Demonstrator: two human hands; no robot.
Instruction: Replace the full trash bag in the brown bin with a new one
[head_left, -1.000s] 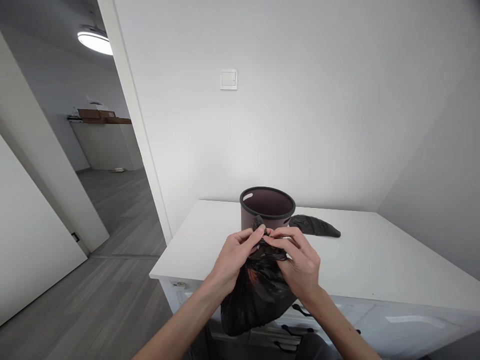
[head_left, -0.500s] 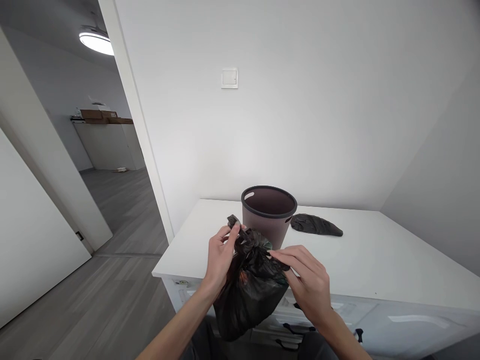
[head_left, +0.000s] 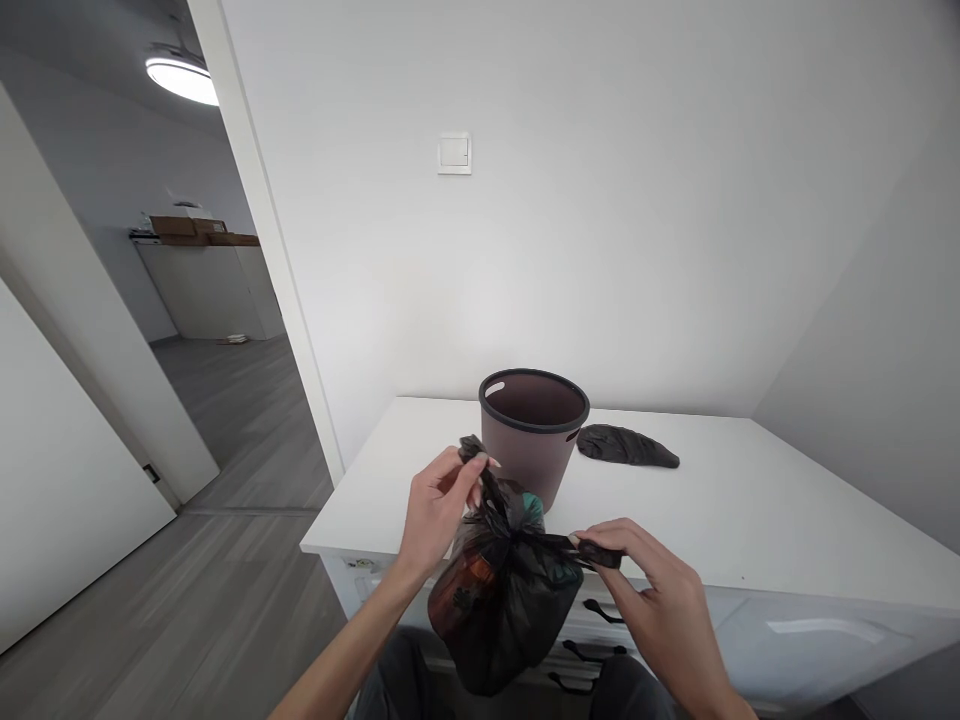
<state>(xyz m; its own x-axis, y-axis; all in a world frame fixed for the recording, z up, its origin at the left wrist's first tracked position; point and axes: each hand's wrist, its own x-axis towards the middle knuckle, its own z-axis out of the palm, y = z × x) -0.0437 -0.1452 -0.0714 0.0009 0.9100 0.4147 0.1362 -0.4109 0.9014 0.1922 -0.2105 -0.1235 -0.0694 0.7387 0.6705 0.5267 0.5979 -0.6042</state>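
A filled black garbage bag (head_left: 517,600) hangs in front of the white cabinet, its neck gathered into a knot. My left hand (head_left: 439,505) pinches one twisted end of the bag, up and to the left of the knot. On the other side, my right hand (head_left: 645,570) is closed on the second end, drawn out to the right. Orange and teal contents show through the thin plastic. Just behind the bag stands an upright mauve trash can (head_left: 517,450) with a dark rim, hidden in its lower part by the bag and my left hand.
A folded black plastic bag (head_left: 627,446) lies on the white cabinet top (head_left: 750,510), right of the trash can. Drawers with black handles (head_left: 592,652) are below. A light switch (head_left: 454,154) is on the wall. An open doorway lies at the left.
My right hand has moved right and down, my left hand slightly left. The bag's two ends are stretched farther apart and the neck is drawn into a tighter knot.
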